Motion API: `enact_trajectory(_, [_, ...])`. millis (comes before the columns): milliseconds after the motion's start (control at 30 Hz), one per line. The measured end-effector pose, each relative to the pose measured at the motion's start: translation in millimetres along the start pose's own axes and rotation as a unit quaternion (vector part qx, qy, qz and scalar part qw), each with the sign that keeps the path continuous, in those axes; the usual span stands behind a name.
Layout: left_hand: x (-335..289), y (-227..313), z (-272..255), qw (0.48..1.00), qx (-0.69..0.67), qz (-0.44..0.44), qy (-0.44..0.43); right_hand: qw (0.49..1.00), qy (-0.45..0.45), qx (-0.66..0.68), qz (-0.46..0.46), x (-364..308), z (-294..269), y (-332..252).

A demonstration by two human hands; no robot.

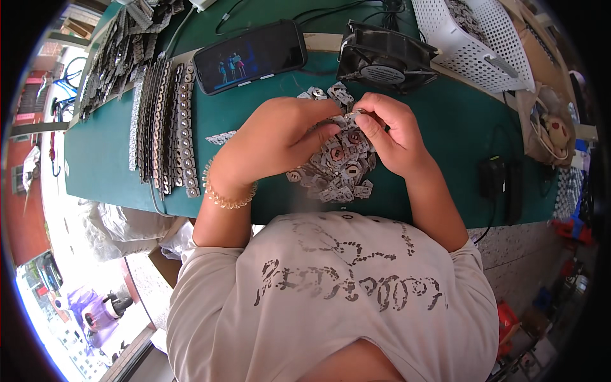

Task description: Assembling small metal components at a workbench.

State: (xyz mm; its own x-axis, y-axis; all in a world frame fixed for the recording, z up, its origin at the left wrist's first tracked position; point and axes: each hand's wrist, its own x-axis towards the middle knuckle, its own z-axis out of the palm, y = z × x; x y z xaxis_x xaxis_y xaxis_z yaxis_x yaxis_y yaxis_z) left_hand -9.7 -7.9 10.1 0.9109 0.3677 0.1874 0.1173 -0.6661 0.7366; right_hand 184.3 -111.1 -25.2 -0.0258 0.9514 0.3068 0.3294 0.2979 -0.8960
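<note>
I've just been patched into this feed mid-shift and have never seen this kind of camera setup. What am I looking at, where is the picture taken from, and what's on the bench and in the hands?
There is no machine here: a person works with two bare hands. The single picture comes from a wide fisheye camera worn on the person's head, looking down, so edges bend near the rim and the pale shirt fills the bottom.

The left hand, with a bead bracelet at the wrist, and the right hand meet over a heap of small metal pieces on the green table. The fingers of both hands pinch one or more of these pieces together; exactly how many I cannot tell.

To the left lie long rows of joined pieces. Behind the hands are a phone with its screen lit, a black fan and a white perforated basket.
</note>
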Motion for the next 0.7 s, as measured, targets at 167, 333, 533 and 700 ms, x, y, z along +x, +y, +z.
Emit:
enact_trajectory(167, [4.3,-7.1,13.6,0.996,0.035,0.025,0.076,0.995,0.083,-0.049,-0.003,1.1,6.8,3.4])
enact_trajectory(333, [5.0,-9.0,11.1,0.998,0.010,-0.021,0.056,0.993,0.088,-0.070,-0.023,3.3,6.6,7.2])
enact_trajectory(533, [7.1,-3.3,11.8,0.993,0.051,-0.074,0.077,0.981,0.176,0.034,0.078,1.0,10.1,14.8])
enact_trajectory(700, [11.3,-2.9,23.8,0.990,0.090,-0.038,0.104,0.953,0.166,0.208,0.143,2.0,18.8,20.5])
